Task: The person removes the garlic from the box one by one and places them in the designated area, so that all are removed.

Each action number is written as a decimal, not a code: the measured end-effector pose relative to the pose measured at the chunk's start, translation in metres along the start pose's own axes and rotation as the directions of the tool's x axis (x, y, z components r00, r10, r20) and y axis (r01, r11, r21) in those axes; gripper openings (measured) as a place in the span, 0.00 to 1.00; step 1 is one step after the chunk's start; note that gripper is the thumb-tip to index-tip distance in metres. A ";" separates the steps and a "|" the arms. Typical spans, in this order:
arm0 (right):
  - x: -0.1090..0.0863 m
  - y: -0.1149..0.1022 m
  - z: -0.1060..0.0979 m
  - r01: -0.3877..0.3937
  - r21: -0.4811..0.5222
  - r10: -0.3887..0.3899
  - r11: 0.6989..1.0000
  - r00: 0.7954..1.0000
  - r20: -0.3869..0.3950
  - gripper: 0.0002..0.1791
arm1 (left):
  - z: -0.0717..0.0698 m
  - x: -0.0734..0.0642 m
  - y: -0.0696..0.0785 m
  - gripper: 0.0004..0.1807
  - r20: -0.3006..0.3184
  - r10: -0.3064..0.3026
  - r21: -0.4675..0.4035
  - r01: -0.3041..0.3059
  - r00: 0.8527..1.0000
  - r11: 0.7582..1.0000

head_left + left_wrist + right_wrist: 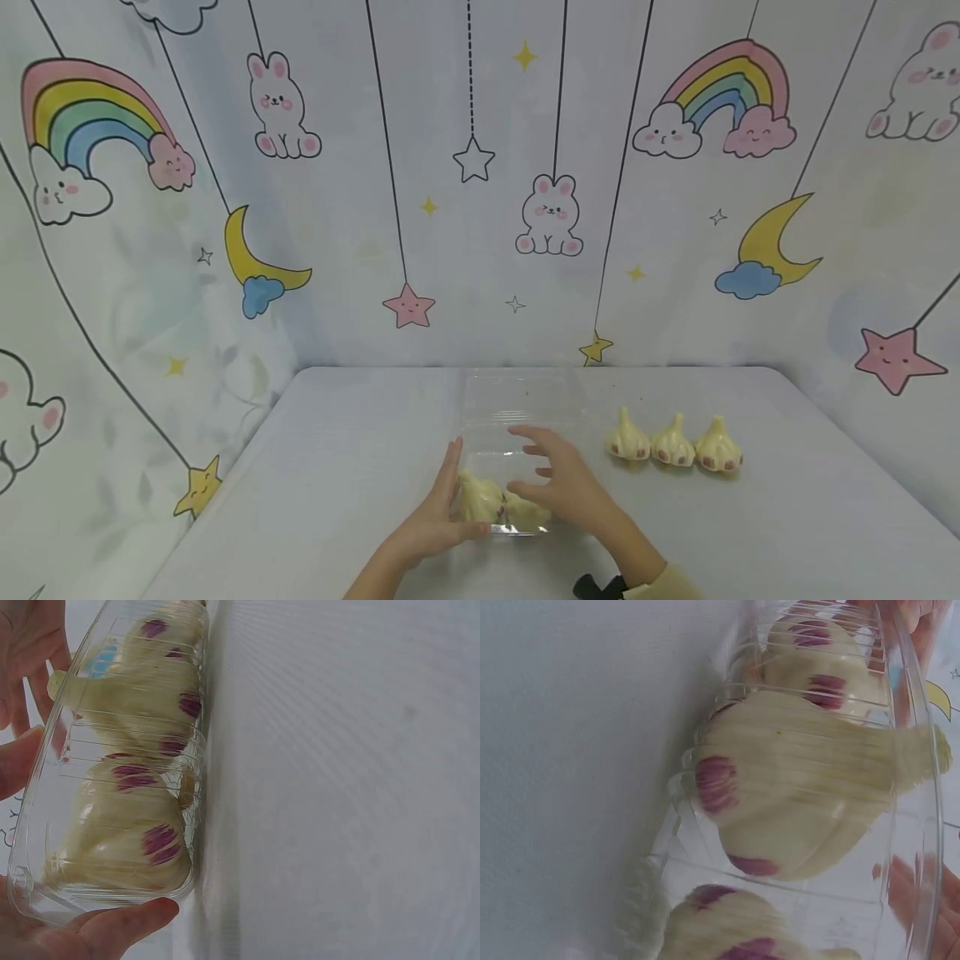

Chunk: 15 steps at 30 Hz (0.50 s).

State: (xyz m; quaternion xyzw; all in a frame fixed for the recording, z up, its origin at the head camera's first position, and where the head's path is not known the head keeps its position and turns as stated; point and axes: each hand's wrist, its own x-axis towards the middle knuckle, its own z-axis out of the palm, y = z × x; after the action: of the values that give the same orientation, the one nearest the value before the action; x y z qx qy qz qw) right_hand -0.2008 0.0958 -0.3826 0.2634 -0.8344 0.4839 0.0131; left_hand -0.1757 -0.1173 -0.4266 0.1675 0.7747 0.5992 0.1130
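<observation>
An open clear plastic box (517, 530) stands near the table's front, its lid (517, 396) laid back behind it. In it lie garlic bulbs: one at the left (480, 498), one beside it (527, 512). The wrist views show a third bulb (731, 930) through the plastic, at the right end. My left hand (431, 521) holds the box's front left corner, thumb along the front wall, fingers along the left side. My right hand (566, 483) hovers over the box's right part, fingers spread and slightly bent, with nothing seen in its grasp.
Three more garlic bulbs stand in a row on the white table (337, 450), right of the box: left bulb (628, 437), middle bulb (673, 442), right bulb (720, 446). A patterned curtain (480, 250) hangs behind and beside the table.
</observation>
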 end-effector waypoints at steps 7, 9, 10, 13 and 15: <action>0.003 -0.001 0.005 0.010 -0.008 -0.010 1.000 1.000 0.011 0.34 | 0.000 0.000 0.001 0.63 -0.001 0.003 0.005 -0.003 1.000 1.000; 0.005 0.000 0.007 0.010 -0.010 -0.010 1.000 1.000 0.014 0.34 | 0.000 0.000 0.001 0.63 0.000 0.006 0.007 -0.006 1.000 1.000; 0.005 0.000 0.008 0.011 -0.010 -0.011 1.000 1.000 0.016 0.34 | 0.000 0.000 0.001 0.63 0.000 0.007 0.008 -0.007 1.000 1.000; 0.007 0.001 0.011 0.018 -0.004 -0.018 1.000 1.000 0.025 0.34 | 0.000 0.000 0.001 0.63 0.003 0.007 0.008 -0.007 1.000 1.000; 0.007 0.002 0.013 0.024 0.002 -0.024 1.000 0.999 0.029 0.33 | 0.000 -0.001 0.001 0.63 0.003 0.008 0.008 -0.008 1.000 1.000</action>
State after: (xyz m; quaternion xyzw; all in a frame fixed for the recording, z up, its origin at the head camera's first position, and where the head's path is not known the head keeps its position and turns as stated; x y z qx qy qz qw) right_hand -0.2050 0.0830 -0.3893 0.2804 -0.8309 0.4806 0.0065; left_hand -0.1751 -0.1179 -0.4259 0.1720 0.7763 0.5962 0.1111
